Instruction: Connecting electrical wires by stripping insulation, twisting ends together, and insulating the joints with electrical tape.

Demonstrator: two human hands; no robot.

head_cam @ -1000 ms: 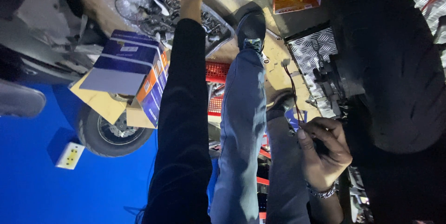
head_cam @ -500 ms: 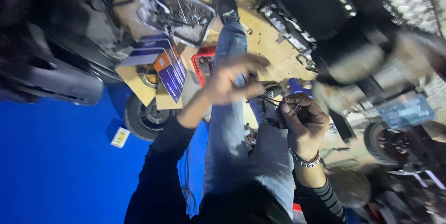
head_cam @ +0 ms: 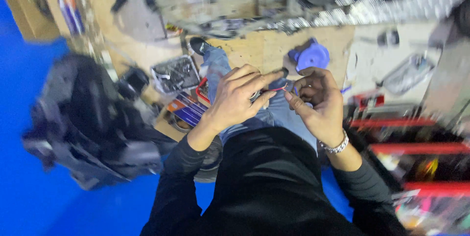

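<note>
My left hand (head_cam: 238, 100) and my right hand (head_cam: 317, 101) meet above my lap, over my blue jeans (head_cam: 274, 113). A thin red wire (head_cam: 279, 89) runs between them. The fingers of both hands pinch it, the left from the left side and the right from the right. My right wrist wears a metal bracelet (head_cam: 335, 146). Black sleeves cover both forearms. The frame is blurred, so the wire's ends are hard to make out.
A black motorcycle part (head_cam: 83, 123) lies on the blue floor at left. A blue round object (head_cam: 312, 56) sits on the wooden floor ahead. A colourful box (head_cam: 186, 109) and a wire tray (head_cam: 174, 73) lie by my leg. Red shelving (head_cam: 416, 148) stands at right.
The camera has swung, so the scene has turned. My left hand has come in from its outstretched reach and now meets the right hand on the thin red wire.
</note>
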